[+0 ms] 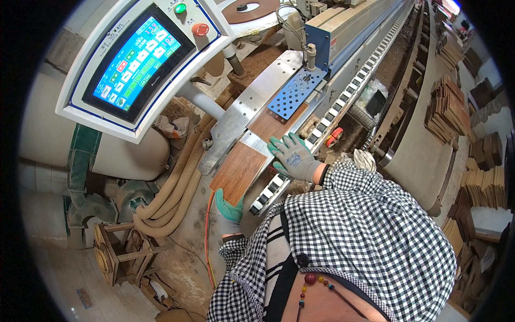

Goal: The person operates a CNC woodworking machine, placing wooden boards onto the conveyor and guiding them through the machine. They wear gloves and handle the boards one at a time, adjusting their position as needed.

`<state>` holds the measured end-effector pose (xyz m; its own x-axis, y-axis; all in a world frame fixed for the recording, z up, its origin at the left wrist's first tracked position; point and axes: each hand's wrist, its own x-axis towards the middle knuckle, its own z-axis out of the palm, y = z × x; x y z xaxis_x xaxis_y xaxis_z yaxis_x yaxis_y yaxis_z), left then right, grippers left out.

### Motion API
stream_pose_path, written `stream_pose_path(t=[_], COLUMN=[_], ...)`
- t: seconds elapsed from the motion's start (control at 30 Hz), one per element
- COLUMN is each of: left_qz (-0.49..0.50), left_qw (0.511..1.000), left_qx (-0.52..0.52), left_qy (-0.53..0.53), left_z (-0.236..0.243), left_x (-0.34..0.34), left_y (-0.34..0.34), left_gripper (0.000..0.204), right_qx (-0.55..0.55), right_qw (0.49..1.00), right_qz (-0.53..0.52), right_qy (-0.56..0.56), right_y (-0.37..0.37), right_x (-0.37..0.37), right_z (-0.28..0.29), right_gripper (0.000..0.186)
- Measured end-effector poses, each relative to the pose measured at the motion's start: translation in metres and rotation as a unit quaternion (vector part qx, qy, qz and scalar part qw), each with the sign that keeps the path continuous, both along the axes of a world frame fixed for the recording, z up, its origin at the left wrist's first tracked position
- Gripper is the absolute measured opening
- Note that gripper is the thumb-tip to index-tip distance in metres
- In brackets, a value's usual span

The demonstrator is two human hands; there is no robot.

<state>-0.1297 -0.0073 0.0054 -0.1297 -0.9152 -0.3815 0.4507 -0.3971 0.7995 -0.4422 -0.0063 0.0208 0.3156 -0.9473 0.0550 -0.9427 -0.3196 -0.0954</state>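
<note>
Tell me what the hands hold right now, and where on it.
The wooden panel: left hand is at its near end, right hand lies flat along its right edge; neither clearly grips it.

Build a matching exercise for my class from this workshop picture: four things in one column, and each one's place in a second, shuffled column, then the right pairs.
Things
1. brown wooden plank
2. blue touch screen in a white panel
3. tan ribbed hoses
4. stacks of cut brown boards

Places
A. far right, beyond the machine
B. upper left, above the hoses
C. on the machine bed, under the gloved right hand, its near end at the gloved left hand
D. curving down left of the plank

Pairs: 1-C, 2-B, 3-D, 4-A
</note>
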Motion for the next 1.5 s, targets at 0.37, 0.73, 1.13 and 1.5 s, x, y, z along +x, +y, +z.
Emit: stream_pose_path(t=[0.37, 0.73, 1.13, 1.5], left_qz=[0.033, 0.002, -0.043, -0.067], left_qw=[0.999, 0.999, 0.996, 0.992], left_qx=[0.043, 0.034, -0.055, -0.098], left_qy=[0.006, -0.016, -0.064, 0.04], left_z=[-0.004, -0.003, -0.006, -0.045], left_x=[0.002, 0.005, 0.006, 0.029], left_y=[0.0, -0.001, -0.005, -0.017], left_gripper=[0.057, 0.056, 0.053, 0.047], right_qx=[0.11, 0.149, -0.107, -0.032], right_qw=[0.989, 0.967, 0.972, 0.991], right_qz=[-0.08, -0.202, 0.059, 0.11], right_qy=[0.062, 0.055, -0.2, -0.071], right_y=[-0.015, -0.051, -0.024, -0.007], right_x=[-0.02, -0.096, -0.03, 0.02], right_z=[0.019, 0.026, 0.017, -0.01], right_gripper=[0.075, 0.087, 0.033, 0.066])
